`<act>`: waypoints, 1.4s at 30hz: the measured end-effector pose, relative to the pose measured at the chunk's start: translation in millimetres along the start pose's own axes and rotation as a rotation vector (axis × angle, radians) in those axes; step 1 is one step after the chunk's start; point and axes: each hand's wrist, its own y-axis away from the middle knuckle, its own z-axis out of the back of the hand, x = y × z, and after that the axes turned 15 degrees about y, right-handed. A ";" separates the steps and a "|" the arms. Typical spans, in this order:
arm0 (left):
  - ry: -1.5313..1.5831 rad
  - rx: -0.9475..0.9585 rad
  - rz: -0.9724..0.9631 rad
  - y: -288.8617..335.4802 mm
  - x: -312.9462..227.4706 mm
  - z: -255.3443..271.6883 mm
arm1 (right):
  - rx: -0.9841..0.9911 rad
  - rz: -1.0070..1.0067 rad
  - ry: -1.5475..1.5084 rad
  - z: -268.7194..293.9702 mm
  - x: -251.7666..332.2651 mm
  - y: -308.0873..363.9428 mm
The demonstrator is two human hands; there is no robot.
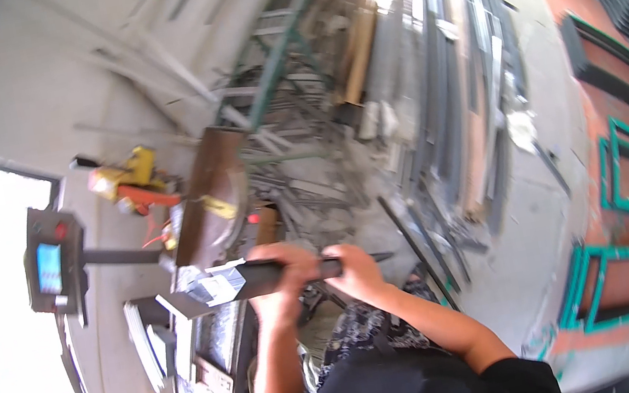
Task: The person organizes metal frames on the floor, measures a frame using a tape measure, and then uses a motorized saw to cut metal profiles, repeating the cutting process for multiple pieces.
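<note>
A dark grey, bar-shaped profile (261,276) lies crosswise in front of my body, with a white label or wrapping towards its left end. My left hand (288,275) is closed around its middle. My right hand (356,273) grips its right end, close beside the left one. The profile's left end reaches over the edge of a workbench with a machine. A brown metal channel (205,203) on that machine rises just beyond the profile. The picture is slightly smeared, so fingertips are hard to make out.
A control box (55,263) with a lit screen stands on an arm at left, near a yellow and orange power tool (130,178). Long metal profiles (443,115) lie on the floor ahead. Teal frames (624,281) lean at right. A dark bar (419,252) lies near my legs.
</note>
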 end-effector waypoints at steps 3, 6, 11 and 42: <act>-0.036 -0.011 0.085 4.8 17.9 -4.3 | 0.022 -0.014 -0.044 1.3 -11.0 -2.4; 0.009 -0.063 0.192 3.9 23.2 -3.4 | 0.022 -0.026 -0.049 -1.3 -14.5 -4.8; 0.063 -0.067 0.211 -0.1 21.4 11.0 | 0.083 -0.084 -0.042 -10.5 -11.5 -8.1; 0.013 -0.240 0.125 17.5 3.6 128.2 | 0.146 -0.056 0.381 -115.2 -26.6 20.1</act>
